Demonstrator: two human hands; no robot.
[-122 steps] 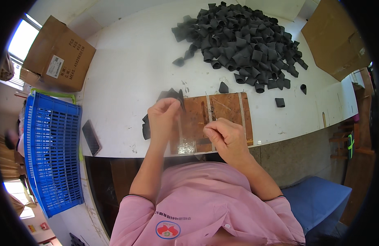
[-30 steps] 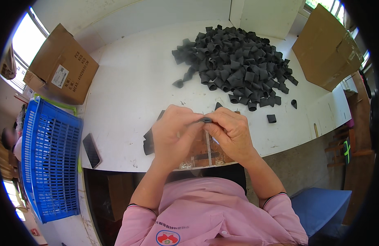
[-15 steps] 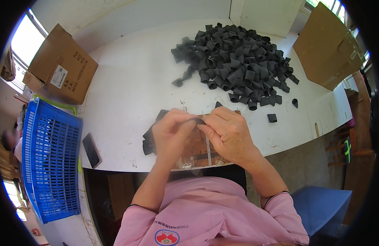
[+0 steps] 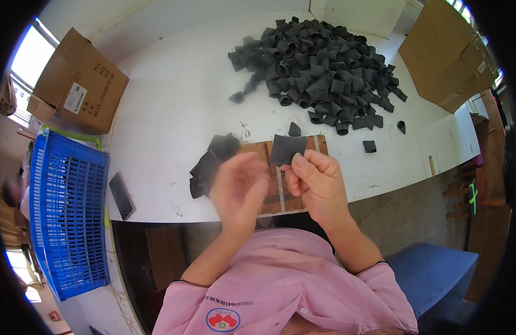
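Right hand (image 4: pixel 319 184) pinches a dark flat foam piece (image 4: pixel 286 148) between thumb and fingers, the piece standing up at 12 o'clock of the hand, over a brown wooden board (image 4: pixel 280 187) at the near edge of the white table (image 4: pixel 174 100). Left hand (image 4: pixel 238 187), blurred, is just at 9 o'clock of the right, fingers loosely spread and holding nothing. Small stack of dark pieces (image 4: pixel 210 164) lies at 10 o'clock of the left hand; large heap of dark pieces (image 4: pixel 319 70) sits at 12 o'clock, well apart.

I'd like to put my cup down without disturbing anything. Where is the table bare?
Bare white table lies between the cardboard box and the black pile, and right of the wooden board. The middle front, around both hands, is crowded.
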